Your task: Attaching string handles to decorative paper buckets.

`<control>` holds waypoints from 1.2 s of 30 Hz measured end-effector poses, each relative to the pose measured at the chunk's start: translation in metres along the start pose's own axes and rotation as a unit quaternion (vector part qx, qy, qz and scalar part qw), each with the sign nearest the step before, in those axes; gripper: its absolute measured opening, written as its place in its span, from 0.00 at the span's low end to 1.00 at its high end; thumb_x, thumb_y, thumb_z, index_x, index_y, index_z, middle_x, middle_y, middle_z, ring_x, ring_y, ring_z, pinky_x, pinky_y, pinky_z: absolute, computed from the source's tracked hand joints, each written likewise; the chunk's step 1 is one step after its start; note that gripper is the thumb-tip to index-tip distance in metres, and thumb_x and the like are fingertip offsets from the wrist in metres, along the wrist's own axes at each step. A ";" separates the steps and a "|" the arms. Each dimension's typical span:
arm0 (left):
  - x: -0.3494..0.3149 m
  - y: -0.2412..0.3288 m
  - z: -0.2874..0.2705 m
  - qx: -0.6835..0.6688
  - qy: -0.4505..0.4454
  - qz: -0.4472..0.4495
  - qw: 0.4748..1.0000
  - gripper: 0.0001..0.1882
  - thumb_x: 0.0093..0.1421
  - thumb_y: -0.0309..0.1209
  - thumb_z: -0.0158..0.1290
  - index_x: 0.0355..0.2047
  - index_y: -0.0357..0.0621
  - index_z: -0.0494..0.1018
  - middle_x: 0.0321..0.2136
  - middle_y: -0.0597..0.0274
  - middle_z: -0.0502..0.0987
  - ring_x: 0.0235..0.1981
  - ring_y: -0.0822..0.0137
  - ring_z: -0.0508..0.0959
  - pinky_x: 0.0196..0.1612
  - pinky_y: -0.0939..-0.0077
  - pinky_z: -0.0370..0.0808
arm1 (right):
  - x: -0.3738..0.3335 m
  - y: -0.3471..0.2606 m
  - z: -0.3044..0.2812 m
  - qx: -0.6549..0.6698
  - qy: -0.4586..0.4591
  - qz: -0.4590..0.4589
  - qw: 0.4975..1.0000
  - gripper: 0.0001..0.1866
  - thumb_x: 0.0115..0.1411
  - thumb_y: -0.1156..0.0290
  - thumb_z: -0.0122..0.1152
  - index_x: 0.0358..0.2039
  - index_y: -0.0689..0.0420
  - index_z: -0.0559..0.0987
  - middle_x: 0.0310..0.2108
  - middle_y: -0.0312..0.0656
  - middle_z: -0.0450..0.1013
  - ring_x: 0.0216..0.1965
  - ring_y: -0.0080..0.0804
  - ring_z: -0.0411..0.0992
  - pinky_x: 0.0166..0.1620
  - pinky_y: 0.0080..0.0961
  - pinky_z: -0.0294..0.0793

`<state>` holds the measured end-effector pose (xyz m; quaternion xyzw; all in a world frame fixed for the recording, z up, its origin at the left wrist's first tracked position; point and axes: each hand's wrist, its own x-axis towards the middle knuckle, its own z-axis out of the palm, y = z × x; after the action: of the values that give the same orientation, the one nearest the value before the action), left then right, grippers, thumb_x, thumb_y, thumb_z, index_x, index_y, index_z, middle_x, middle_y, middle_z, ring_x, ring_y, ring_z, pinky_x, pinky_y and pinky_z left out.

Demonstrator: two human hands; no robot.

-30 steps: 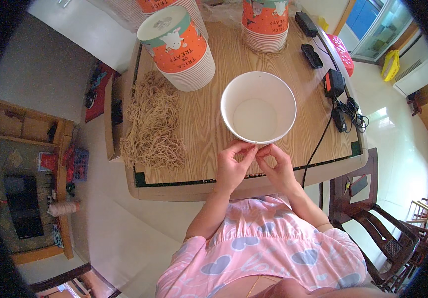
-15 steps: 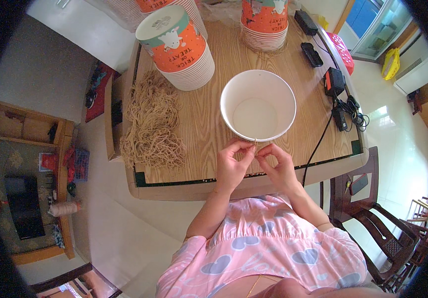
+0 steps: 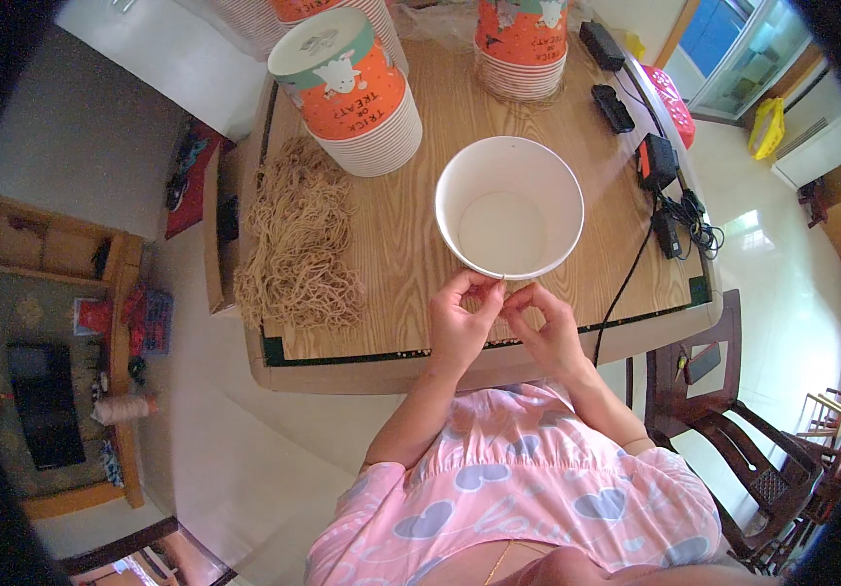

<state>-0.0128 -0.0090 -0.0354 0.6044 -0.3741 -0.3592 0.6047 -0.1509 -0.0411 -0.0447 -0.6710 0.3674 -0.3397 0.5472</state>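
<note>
A white paper bucket (image 3: 510, 207) stands on the table in front of me with its mouth toward me. At its near rim my left hand (image 3: 462, 317) pinches a short piece of tan cord (image 3: 504, 284). My right hand (image 3: 546, 327) also has thumb and finger pressed together on the cord, right beside the left. The fingertips hide most of the cord. To the left lies a loose heap of tan cords (image 3: 301, 244). Behind the heap, a stack of orange and green printed paper buckets (image 3: 352, 103) stands upside down.
Another bucket stack (image 3: 521, 54) stands at the far middle of the wood-grain table (image 3: 396, 264). Along the right edge lie black power adapters (image 3: 657, 161) and coiled cables (image 3: 696, 227). A dark wooden chair (image 3: 694, 391) stands at the right, with a phone (image 3: 703, 362) on its seat.
Both hands stay at the bucket's near rim, with their fingers shifted slightly. Less of the cord's end shows above the fingertips. The bucket has barely moved.
</note>
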 end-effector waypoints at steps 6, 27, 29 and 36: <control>-0.003 -0.009 -0.003 0.024 -0.028 -0.005 0.999 0.05 0.51 0.23 0.57 0.29 0.36 0.74 0.24 0.65 0.77 0.25 0.77 0.74 0.31 0.81 0.72 | 0.001 -0.001 0.000 0.007 0.025 -0.002 1.000 0.04 0.55 0.81 0.56 0.33 0.63 0.73 0.30 0.37 0.72 0.35 0.23 0.71 0.42 0.20 0.70; -0.001 -0.022 -0.014 -0.168 -0.151 -0.142 0.964 0.09 0.55 0.21 0.55 0.38 0.39 0.74 0.34 0.64 0.77 0.37 0.73 0.76 0.43 0.80 0.73 | 0.000 0.005 0.000 0.024 -0.008 0.015 1.000 0.03 0.57 0.81 0.52 0.33 0.63 0.70 0.28 0.36 0.70 0.32 0.21 0.71 0.38 0.19 0.70; -0.001 -0.025 -0.013 -0.143 -0.117 -0.115 0.976 0.08 0.55 0.23 0.57 0.36 0.35 0.75 0.30 0.65 0.76 0.33 0.76 0.75 0.38 0.83 0.72 | 0.000 0.002 0.000 0.022 -0.011 0.012 1.000 0.02 0.58 0.81 0.52 0.33 0.63 0.70 0.28 0.36 0.70 0.32 0.21 0.71 0.38 0.18 0.71; -0.001 -0.027 -0.016 -0.055 -0.059 -0.035 0.996 0.05 0.52 0.23 0.59 0.29 0.36 0.77 0.28 0.65 0.77 0.31 0.76 0.75 0.37 0.83 0.72 | 0.001 -0.002 -0.003 0.031 0.023 0.048 0.998 0.03 0.59 0.78 0.53 0.33 0.61 0.70 0.22 0.30 0.64 0.24 0.14 0.60 0.26 0.13 0.60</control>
<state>0.0007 -0.0008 -0.0619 0.5610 -0.3676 -0.4348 0.6010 -0.1527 -0.0434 -0.0424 -0.6272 0.4012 -0.3399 0.5745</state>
